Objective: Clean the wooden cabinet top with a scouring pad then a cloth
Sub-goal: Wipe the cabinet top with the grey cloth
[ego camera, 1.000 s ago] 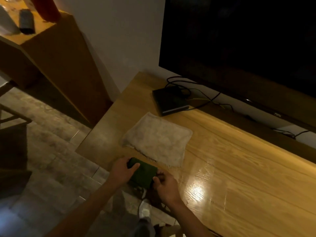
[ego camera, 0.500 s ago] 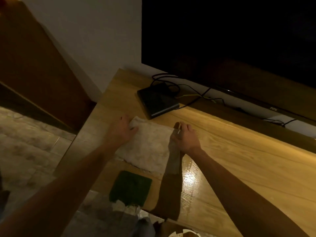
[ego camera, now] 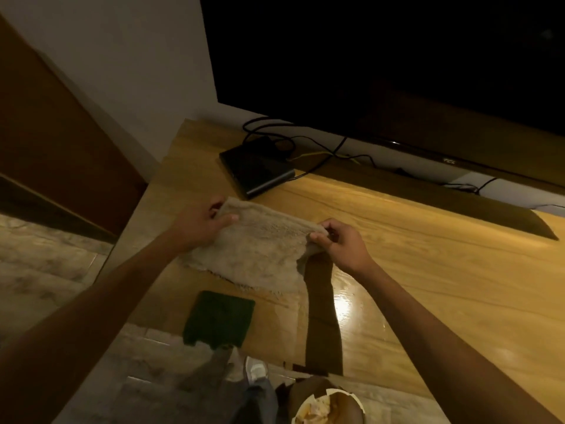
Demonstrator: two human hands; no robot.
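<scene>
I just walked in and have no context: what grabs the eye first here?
Both hands, left hand and right hand, pinch the far corners of a beige cloth on the wooden cabinet top. A green scouring pad lies at the near edge, under a big dark TV.

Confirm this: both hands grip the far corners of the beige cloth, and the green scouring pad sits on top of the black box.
Not quite. In the head view the left hand and right hand do grip the beige cloth, but the green scouring pad lies on the cabinet top near its front edge, apart from the black box.
</scene>
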